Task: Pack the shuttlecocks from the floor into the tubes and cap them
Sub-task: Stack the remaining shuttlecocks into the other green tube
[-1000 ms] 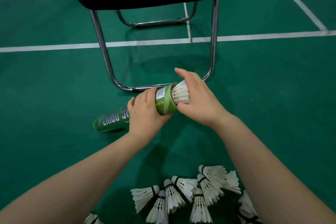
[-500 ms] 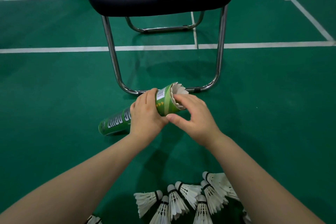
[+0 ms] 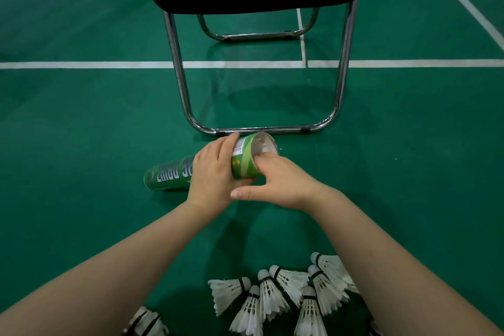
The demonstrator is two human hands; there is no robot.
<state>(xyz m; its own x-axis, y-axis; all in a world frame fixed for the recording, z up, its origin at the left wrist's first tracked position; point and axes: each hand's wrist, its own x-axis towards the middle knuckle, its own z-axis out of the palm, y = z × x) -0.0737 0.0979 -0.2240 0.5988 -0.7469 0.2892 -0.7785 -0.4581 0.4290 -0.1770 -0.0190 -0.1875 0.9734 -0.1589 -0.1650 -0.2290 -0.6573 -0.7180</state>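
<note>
Green tube [image 3: 169,176] tilted low over the court floor [image 3: 81,131] — both hands at its open end.
Left hand [image 3: 215,174] wraps the tube near its mouth; right hand [image 3: 283,183] has fingers inside, thumb out — their hold is hidden. Loose shuttlecocks [image 3: 275,294] lie nearer.
</note>
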